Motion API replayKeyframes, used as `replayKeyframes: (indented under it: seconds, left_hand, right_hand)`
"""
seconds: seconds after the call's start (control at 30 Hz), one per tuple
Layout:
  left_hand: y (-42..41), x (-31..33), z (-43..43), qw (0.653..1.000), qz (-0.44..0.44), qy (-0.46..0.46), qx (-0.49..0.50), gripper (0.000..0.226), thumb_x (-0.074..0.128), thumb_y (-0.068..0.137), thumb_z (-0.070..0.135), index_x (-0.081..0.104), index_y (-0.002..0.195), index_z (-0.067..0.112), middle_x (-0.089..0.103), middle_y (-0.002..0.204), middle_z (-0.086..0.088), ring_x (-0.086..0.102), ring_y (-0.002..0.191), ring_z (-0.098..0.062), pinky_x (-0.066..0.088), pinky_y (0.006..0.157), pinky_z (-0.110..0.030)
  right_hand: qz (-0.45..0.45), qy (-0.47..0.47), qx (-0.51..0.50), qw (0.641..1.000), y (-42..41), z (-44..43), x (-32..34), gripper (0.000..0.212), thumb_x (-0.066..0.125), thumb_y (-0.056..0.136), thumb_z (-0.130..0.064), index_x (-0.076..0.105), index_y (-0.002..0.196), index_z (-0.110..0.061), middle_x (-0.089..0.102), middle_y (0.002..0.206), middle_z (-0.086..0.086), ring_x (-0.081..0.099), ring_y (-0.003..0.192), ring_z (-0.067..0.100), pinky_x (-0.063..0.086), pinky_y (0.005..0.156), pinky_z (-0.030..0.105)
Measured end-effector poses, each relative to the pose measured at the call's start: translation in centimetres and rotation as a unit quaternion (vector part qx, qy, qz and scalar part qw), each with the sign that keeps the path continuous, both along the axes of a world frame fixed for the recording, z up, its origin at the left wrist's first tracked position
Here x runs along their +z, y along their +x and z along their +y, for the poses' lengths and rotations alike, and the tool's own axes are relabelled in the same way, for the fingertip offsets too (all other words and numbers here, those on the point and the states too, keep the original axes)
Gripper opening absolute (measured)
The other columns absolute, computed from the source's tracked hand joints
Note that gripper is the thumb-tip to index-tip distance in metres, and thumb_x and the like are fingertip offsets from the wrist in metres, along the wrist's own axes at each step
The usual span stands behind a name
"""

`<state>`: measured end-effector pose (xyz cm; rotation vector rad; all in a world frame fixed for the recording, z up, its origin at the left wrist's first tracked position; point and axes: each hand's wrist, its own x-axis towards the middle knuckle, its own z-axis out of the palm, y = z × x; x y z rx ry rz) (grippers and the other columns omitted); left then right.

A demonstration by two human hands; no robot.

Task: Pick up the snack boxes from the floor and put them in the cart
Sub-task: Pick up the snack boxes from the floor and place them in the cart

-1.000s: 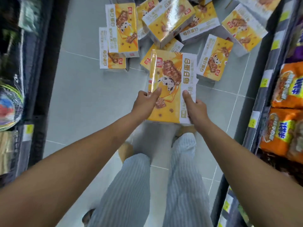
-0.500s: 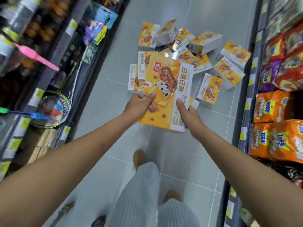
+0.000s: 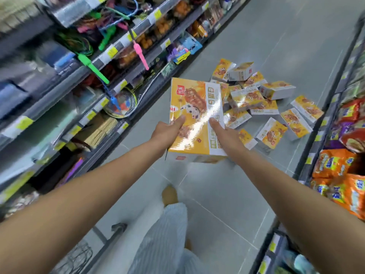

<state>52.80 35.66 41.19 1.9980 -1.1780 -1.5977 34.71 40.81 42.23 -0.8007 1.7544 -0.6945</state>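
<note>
Yellow-and-white cardboard under clear film: one snack box [image 3: 195, 115] is held in mid-air above the grey tiled floor [image 3: 217, 214], printed face up and roughly level, with glare streaking the wrap. The left hand [image 3: 167, 132] grips the near left edge, thumb pressed on the top face. Its other fingers pass beneath the box and are hidden. The right hand [image 3: 227, 135] grips the near right side in the same way, thumb on top, with its other fingers out of sight below. Both arms are extended forward.

Beyond the held box, a pile of snack boxes [image 3: 256, 99] lies on the floor. Some are flat, some are tipped on edge, and several overlap. The pile sits nearer the right shelving, which holds orange packets [image 3: 335, 165]. The left shelving [image 3: 59, 95] carries mixed goods, heavily blurred.

At lower left, wire mesh [image 3: 79, 258] and a dark bar are visible but too blurred to identify. A striped trouser leg [image 3: 164, 234] and a tan shoe [image 3: 169, 194] show below the box.
</note>
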Motion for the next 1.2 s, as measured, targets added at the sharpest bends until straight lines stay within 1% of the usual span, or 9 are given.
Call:
replayKeyframes:
  seconds: [0.13,0.2,0.43,0.57,0.7,0.9,1.03,1.13,1.2]
  left_hand:
    - [6.2,1.2,5.3,0.998,0.003,0.002,0.067,0.117,0.052,0.035,0.094,0.057,0.122,0.017,0.067,0.115,-0.004,0.066,0.1,-0.027,0.052,0.091,-0.043]
    - [8.9,2.7,7.4,0.995,0.001,0.007,0.098,0.123,0.048,0.032,0.098,0.057,0.124,0.017,0.067,0.116,-0.005,0.066,0.101,-0.028,0.052,0.091,-0.043]
    - [20.7,8.7,11.7,0.981,-0.011,-0.063,0.184,0.112,0.052,0.038,0.09,0.061,0.121,0.016,0.068,0.113,-0.004,0.066,0.099,-0.026,0.053,0.09,-0.043]
    - [30.3,10.3,15.9,0.964,-0.019,-0.078,0.252,0.121,0.053,0.035,0.094,0.053,0.128,0.017,0.067,0.117,-0.005,0.066,0.1,-0.032,0.054,0.086,-0.048]
    - [39.2,11.4,21.9,0.949,-0.032,-0.09,0.302,0.102,0.053,0.049,0.088,0.059,0.119,0.014,0.069,0.109,-0.004,0.067,0.095,-0.027,0.053,0.088,-0.042]
    - [51.5,10.6,32.0,0.918,-0.076,-0.092,0.377,0.079,0.05,0.086,0.061,0.035,0.141,0.006,0.058,0.084,0.009,0.051,0.107,-0.019,0.036,0.094,-0.036]
    - [57.7,7.6,39.1,0.895,-0.09,-0.043,0.436,0.086,0.05,0.084,0.065,0.03,0.145,0.009,0.048,0.141,-0.011,0.045,0.129,-0.031,0.037,0.105,-0.042]
    - [61.3,5.0,43.5,0.883,-0.091,0.001,0.46,0.083,0.051,0.085,0.062,0.031,0.145,0.008,0.044,0.145,-0.011,0.043,0.131,-0.031,0.036,0.108,-0.042]
    - [63.4,3.3,45.8,0.88,-0.084,0.034,0.466,0.078,0.051,0.087,0.059,0.035,0.142,0.006,0.048,0.139,-0.008,0.046,0.127,-0.029,0.037,0.104,-0.039]
  right_hand:
    - [0.008,-0.014,0.047,0.999,5.4,2.7,3.0,0.03,0.052,0.093,-0.052,0.062,0.103,-0.026,0.057,0.09,-0.013,0.056,0.092,0.009,0.034,0.081,0.021]
    - [0.014,-0.01,0.071,0.997,8.4,3.6,4.1,0.028,0.054,0.092,-0.053,0.057,0.077,-0.028,0.055,0.067,-0.016,0.058,0.068,0.005,0.039,0.067,0.017]
    - [-0.01,-0.021,0.138,0.99,20.6,4.9,6.4,0.037,0.053,0.089,-0.059,0.065,0.082,-0.025,0.069,0.083,-0.003,0.065,0.07,0.007,0.045,0.058,0.02]
    - [-0.01,-0.026,0.195,0.98,30.6,6.9,7.8,0.049,0.051,0.087,-0.064,0.067,0.101,-0.02,0.07,0.097,0.003,0.067,0.084,0.016,0.051,0.073,0.029]
    - [-0.04,-0.045,0.244,0.968,40.4,10.7,8.1,0.038,0.051,0.091,-0.056,0.065,0.105,-0.023,0.068,0.089,-0.008,0.064,0.077,0.005,0.048,0.062,0.019]
    - [-0.074,-0.057,0.336,0.937,54.9,18.0,6.2,0.037,0.054,0.088,-0.059,0.066,0.109,-0.031,0.071,0.101,-0.007,0.067,0.093,0.012,0.054,0.087,0.034]
    - [-0.034,-0.026,0.418,0.907,62.3,23.0,3.6,0.061,0.05,0.079,-0.074,0.067,0.115,-0.028,0.071,0.106,-0.007,0.066,0.098,0.014,0.052,0.091,0.035]
    - [-0.023,0.012,0.459,0.888,66.1,26.8,1.5,0.048,0.048,0.087,-0.067,0.067,0.101,-0.025,0.064,0.09,-0.009,0.06,0.084,0.011,0.048,0.072,0.019]
    - [-0.021,0.04,0.478,0.877,68.1,29.0,-0.1,0.042,0.046,0.091,-0.062,0.061,0.114,-0.031,0.06,0.1,-0.009,0.056,0.09,0.011,0.043,0.08,0.022]
